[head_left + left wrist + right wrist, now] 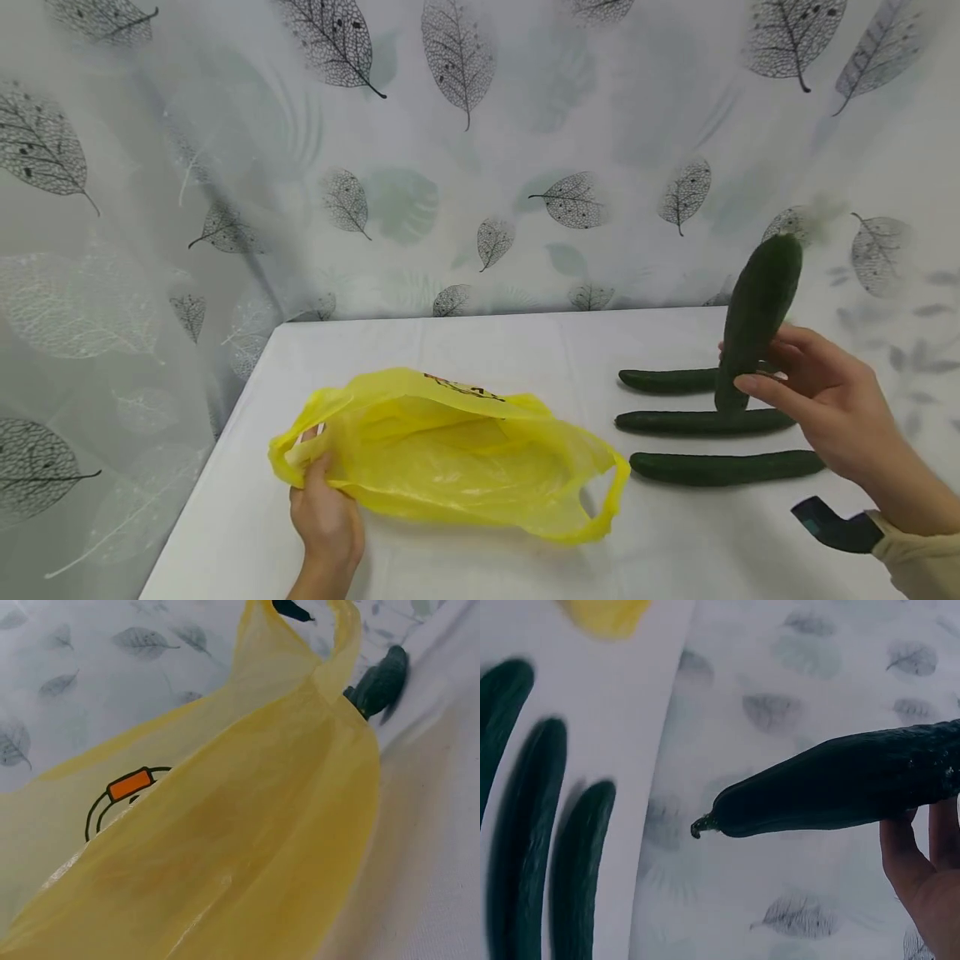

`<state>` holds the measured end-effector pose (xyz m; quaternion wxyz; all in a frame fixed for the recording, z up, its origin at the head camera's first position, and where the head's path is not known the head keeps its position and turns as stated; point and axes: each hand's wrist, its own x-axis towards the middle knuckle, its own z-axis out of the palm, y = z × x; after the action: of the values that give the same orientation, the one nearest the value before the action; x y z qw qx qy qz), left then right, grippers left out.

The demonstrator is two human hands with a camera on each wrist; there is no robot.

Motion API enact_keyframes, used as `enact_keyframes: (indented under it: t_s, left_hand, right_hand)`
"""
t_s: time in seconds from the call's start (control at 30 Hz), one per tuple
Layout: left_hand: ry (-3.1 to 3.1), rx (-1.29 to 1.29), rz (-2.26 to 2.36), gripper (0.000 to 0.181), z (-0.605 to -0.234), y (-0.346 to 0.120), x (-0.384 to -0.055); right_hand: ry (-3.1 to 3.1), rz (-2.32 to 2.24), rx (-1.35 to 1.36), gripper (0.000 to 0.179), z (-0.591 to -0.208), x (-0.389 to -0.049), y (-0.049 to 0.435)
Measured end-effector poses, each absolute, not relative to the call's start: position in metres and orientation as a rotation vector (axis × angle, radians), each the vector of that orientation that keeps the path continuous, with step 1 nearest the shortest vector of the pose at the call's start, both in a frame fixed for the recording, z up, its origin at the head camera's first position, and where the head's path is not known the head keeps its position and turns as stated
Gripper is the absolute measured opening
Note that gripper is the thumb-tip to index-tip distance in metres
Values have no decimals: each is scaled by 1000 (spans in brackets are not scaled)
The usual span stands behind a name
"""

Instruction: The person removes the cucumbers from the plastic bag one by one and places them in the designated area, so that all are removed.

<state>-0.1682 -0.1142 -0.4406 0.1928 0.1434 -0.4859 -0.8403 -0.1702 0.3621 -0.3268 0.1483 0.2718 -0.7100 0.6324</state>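
Observation:
A yellow plastic carrier bag (450, 467) lies on the table with its mouth spread wide. My left hand (327, 521) grips the bag's left handle, and its fingers are partly covered by the plastic. In the left wrist view the bag (247, 825) fills most of the frame and the hand is out of sight. Raised above the table on the right, a dark green cucumber (759, 312) is held by my right hand (832, 400), thumb on its near side. That cucumber (817, 784) also shows in the right wrist view, stem end outward.
Three more cucumbers lie side by side at the table's right: a far one (667, 382), a middle one (701, 422) and a near one (723, 468). The bag's right handle reaches the near one's tip. A leaf-patterned curtain (480, 192) hangs behind the white table (247, 500).

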Motion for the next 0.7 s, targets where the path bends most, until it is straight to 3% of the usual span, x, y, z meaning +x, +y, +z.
enact_keyframes:
  t_s: [0.2, 0.5, 0.6, 0.7]
  left_hand:
    - [-1301, 418, -2336, 51, -441, -114, -169]
    - [-1097, 451, -2318, 35, -441, -113, -173]
    - [-1087, 461, -2309, 36, -443, -115, -174]
    - [-1092, 470, -2298, 38, -444, -116, -175]
  right_hand:
    - [-2470, 1091, 612, 63, -341, -158, 384]
    - [-2604, 591, 855, 74, -379, -151, 411]
    - [-2639, 518, 861, 66, -396, -148, 421]
    - [-2649, 429, 871, 43, -412, -144, 430]
